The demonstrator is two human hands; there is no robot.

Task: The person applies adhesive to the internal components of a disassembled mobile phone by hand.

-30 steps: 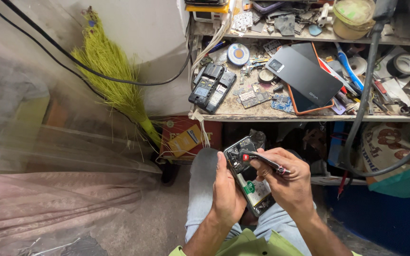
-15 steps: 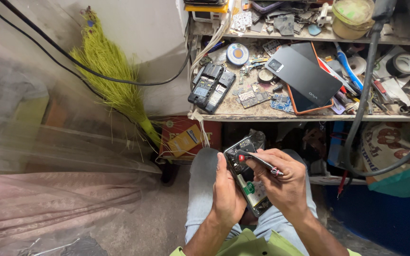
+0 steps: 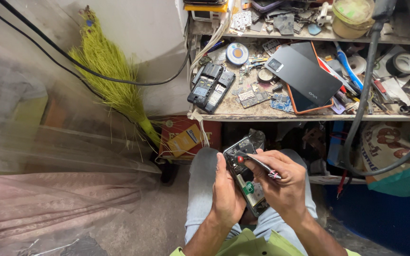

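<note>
A cramped repair corner: a green broom [image 3: 112, 71] leans against the wall at left, beside a cluttered worktop [image 3: 262, 113] strewn with opened handsets [image 3: 210, 86] and a dark tablet [image 3: 304, 76]. Over the lap, the left hand [image 3: 226, 192] grips an opened phone [image 3: 245, 173], now tilted slightly flatter than a second ago, while the right hand's [image 3: 283, 182] fingers pinch tweezers [image 3: 258, 163] whose tip sits at its upper end.

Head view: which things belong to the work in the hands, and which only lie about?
In hand:
- opened phone, in left hand
- thin tool, in right hand

Lying about:
- broom
- two opened phones on the shelf
- dark tablet
- tape roll
</note>
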